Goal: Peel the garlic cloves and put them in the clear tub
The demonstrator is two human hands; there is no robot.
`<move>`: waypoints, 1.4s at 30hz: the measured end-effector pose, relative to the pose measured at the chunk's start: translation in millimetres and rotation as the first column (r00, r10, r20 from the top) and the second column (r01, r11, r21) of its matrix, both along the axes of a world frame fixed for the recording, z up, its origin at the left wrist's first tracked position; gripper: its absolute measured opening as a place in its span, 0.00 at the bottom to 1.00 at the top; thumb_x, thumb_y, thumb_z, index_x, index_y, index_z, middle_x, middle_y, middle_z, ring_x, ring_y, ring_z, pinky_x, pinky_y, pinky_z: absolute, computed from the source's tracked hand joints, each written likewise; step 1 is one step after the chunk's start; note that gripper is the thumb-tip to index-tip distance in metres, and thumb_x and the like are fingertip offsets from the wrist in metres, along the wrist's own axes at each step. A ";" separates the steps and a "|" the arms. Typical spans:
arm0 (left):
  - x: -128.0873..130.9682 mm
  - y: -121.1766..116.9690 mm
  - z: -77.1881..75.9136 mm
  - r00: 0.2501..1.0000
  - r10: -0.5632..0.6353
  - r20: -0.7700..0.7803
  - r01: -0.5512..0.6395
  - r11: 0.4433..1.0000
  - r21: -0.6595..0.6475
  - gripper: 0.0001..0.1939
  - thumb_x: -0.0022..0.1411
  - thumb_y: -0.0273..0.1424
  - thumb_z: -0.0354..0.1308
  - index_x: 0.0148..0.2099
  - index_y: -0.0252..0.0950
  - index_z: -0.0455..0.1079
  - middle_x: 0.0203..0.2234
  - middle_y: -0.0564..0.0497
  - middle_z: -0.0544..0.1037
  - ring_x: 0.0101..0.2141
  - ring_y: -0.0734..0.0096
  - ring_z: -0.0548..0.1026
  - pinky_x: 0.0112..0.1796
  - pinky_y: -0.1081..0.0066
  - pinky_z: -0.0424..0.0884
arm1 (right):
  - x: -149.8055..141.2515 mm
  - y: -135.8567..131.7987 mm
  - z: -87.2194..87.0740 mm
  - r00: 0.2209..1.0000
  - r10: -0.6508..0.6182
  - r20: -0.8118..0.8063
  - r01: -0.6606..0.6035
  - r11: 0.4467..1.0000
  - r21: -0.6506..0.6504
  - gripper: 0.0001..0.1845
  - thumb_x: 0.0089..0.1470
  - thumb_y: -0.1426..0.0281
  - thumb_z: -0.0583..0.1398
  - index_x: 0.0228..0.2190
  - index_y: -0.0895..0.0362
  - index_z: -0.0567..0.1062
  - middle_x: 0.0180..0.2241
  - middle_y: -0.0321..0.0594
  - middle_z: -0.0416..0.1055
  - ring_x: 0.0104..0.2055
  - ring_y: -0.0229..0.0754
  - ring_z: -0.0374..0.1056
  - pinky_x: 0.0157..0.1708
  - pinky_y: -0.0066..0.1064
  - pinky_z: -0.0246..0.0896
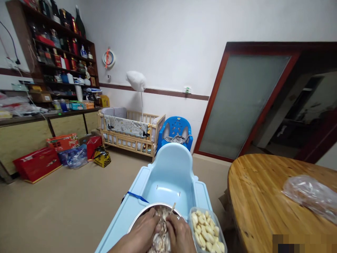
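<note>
Both my hands meet over a metal bowl of unpeeled garlic and papery skins at the bottom of the view. My left hand and my right hand pinch together on a garlic clove between the fingertips; a ring shows on my right hand. A thin skin or stem sticks up above the fingers. Just right of the bowl stands a clear plastic container filled with several peeled white cloves. Bowl and container rest on the tray of a light blue baby chair.
A round wooden table stands at the right with a plastic bag on it. Across the floor are a wooden crib, a blue plastic chair, red boxes and a shelf of bottles. A sliding door is behind.
</note>
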State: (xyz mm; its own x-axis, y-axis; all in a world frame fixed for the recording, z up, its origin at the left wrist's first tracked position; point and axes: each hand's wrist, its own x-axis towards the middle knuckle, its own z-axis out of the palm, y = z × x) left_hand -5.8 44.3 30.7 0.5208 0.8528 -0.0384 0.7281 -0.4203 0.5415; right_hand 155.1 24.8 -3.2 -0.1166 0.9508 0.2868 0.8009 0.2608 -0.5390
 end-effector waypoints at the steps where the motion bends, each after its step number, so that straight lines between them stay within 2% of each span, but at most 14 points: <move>1: -0.4 -0.9 2.3 1.000 -0.002 0.020 0.002 1.000 -0.003 0.14 0.59 0.28 0.47 0.44 0.38 0.71 0.41 0.46 0.72 0.42 0.61 0.71 0.42 0.66 0.66 | -0.3 -0.8 2.8 1.000 0.005 -0.023 -0.005 1.000 0.003 0.13 0.57 0.73 0.51 0.34 0.54 0.75 0.33 0.44 0.77 0.37 0.47 0.72 0.38 0.33 0.65; 5: -4.2 -6.2 12.1 0.989 -0.032 0.141 0.026 0.999 0.042 0.16 0.60 0.25 0.47 0.46 0.42 0.71 0.41 0.49 0.72 0.43 0.64 0.69 0.43 0.69 0.64 | -2.2 -4.0 14.9 0.988 0.058 -0.140 -0.058 0.998 0.003 0.14 0.58 0.72 0.51 0.33 0.53 0.76 0.33 0.41 0.78 0.38 0.45 0.72 0.39 0.33 0.65; 10: -10.8 -15.1 12.6 0.997 -0.012 0.082 0.000 0.990 0.143 0.16 0.58 0.24 0.49 0.44 0.42 0.73 0.40 0.49 0.74 0.42 0.61 0.68 0.44 0.66 0.64 | -3.2 -6.1 24.6 0.966 0.082 -0.243 -0.080 0.997 0.020 0.13 0.57 0.71 0.52 0.33 0.52 0.77 0.35 0.39 0.79 0.39 0.45 0.73 0.40 0.33 0.66; 15: -13.5 -25.4 -11.8 0.996 -0.061 -0.058 0.069 0.987 0.145 0.10 0.58 0.29 0.52 0.34 0.40 0.75 0.35 0.49 0.75 0.36 0.62 0.70 0.39 0.67 0.65 | -1.6 -5.3 21.8 0.971 0.119 -0.206 -0.123 0.992 -0.007 0.14 0.57 0.72 0.52 0.35 0.54 0.78 0.37 0.42 0.79 0.39 0.46 0.74 0.41 0.36 0.67; 18: -14.5 -30.0 -28.5 0.995 -0.071 -0.075 0.081 0.985 0.150 0.08 0.59 0.34 0.54 0.36 0.44 0.75 0.34 0.51 0.75 0.38 0.62 0.70 0.38 0.69 0.64 | -1.1 -6.8 17.6 0.990 0.114 -0.084 -0.116 0.993 -0.016 0.13 0.56 0.72 0.54 0.38 0.55 0.77 0.42 0.46 0.77 0.45 0.48 0.71 0.46 0.39 0.65; 20: -15.4 -31.7 -33.5 0.996 -0.073 -0.044 0.080 0.980 0.184 0.09 0.59 0.36 0.53 0.37 0.45 0.75 0.35 0.51 0.75 0.38 0.62 0.69 0.38 0.69 0.64 | -2.3 -9.9 18.8 0.995 0.102 0.010 -0.102 0.995 -0.006 0.14 0.54 0.73 0.55 0.41 0.54 0.76 0.45 0.47 0.74 0.48 0.50 0.69 0.48 0.41 0.63; 22: -16.5 -31.9 -32.3 0.997 -0.071 -0.021 0.074 0.977 0.200 0.09 0.59 0.36 0.53 0.37 0.44 0.74 0.35 0.51 0.76 0.38 0.62 0.70 0.38 0.69 0.64 | -4.7 -14.0 23.7 0.989 0.107 0.100 -0.109 0.994 0.007 0.15 0.52 0.73 0.56 0.42 0.52 0.76 0.47 0.47 0.73 0.50 0.51 0.67 0.49 0.43 0.62; 25: -17.6 -30.4 -23.7 0.996 -0.088 -0.001 0.087 0.982 0.167 0.09 0.57 0.34 0.54 0.38 0.42 0.74 0.37 0.50 0.77 0.38 0.61 0.71 0.39 0.68 0.64 | -8.3 -19.6 32.7 0.958 0.187 0.217 -0.190 0.982 -0.007 0.14 0.52 0.71 0.57 0.40 0.50 0.76 0.50 0.47 0.71 0.51 0.54 0.65 0.48 0.47 0.62; 29: -17.9 -30.1 -14.4 0.998 -0.059 -0.033 0.062 0.990 0.124 0.09 0.58 0.32 0.53 0.37 0.38 0.73 0.35 0.48 0.77 0.38 0.59 0.72 0.39 0.66 0.65 | -6.7 -23.5 33.4 0.920 0.261 0.291 -0.250 0.965 -0.074 0.09 0.49 0.71 0.60 0.34 0.50 0.78 0.51 0.44 0.70 0.53 0.57 0.62 0.48 0.48 0.61; 33: -20.2 -32.5 -16.8 0.998 -0.051 -0.027 0.054 0.993 0.109 0.08 0.58 0.29 0.52 0.37 0.38 0.73 0.35 0.48 0.77 0.38 0.60 0.71 0.39 0.66 0.64 | 2.6 -25.4 24.9 0.925 0.237 0.298 -0.219 0.971 -0.094 0.09 0.48 0.75 0.59 0.30 0.51 0.78 0.50 0.42 0.71 0.53 0.55 0.63 0.48 0.46 0.60; 37: -22.6 -32.0 -20.3 0.999 -0.023 0.037 0.018 0.990 0.137 0.10 0.60 0.28 0.50 0.40 0.38 0.72 0.37 0.49 0.76 0.38 0.62 0.71 0.40 0.67 0.65 | 9.0 -26.7 19.0 0.932 0.256 0.258 -0.243 0.967 -0.081 0.08 0.50 0.74 0.58 0.28 0.53 0.77 0.49 0.43 0.71 0.53 0.52 0.63 0.49 0.44 0.60; 42: -16.2 -28.2 -7.1 0.999 0.030 -0.036 -0.027 0.997 0.075 0.13 0.61 0.27 0.47 0.40 0.35 0.73 0.38 0.46 0.77 0.40 0.59 0.72 0.41 0.65 0.66 | 8.1 -28.6 18.3 0.952 0.224 0.208 -0.215 0.975 -0.062 0.08 0.50 0.76 0.58 0.30 0.53 0.77 0.48 0.43 0.72 0.52 0.50 0.64 0.50 0.42 0.59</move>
